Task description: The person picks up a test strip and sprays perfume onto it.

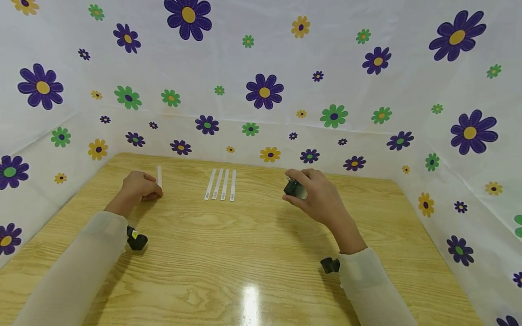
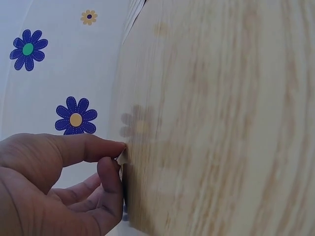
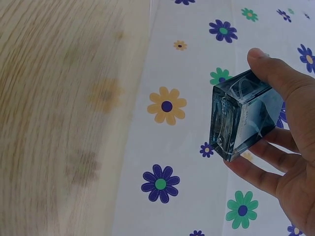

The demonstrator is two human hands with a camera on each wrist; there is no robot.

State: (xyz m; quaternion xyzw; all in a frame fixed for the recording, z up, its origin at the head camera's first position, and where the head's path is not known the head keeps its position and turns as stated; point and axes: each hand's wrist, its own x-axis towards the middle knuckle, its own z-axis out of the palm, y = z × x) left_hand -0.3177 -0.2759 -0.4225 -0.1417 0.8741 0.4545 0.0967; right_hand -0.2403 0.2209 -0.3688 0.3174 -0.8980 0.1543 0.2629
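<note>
My left hand (image 1: 139, 185) is low over the left part of the table, its thumb and index finger pinching one end of a white paper test strip (image 1: 159, 175). In the left wrist view the fingertips meet right at the tabletop, and the strip is mostly hidden. My right hand (image 1: 320, 197) grips a blue glass perfume bottle (image 3: 241, 113) above the right half of the table. The bottle is tilted, with its thick base toward the right wrist camera. Thumb and fingers lie on opposite sides of it.
Several white test strips (image 1: 217, 184) with small printed labels lie side by side near the table's back middle. The wooden table (image 1: 228, 253) runs back to a white flowered cloth (image 1: 228, 59), which also stands along both sides. A small black camera sits on each wrist.
</note>
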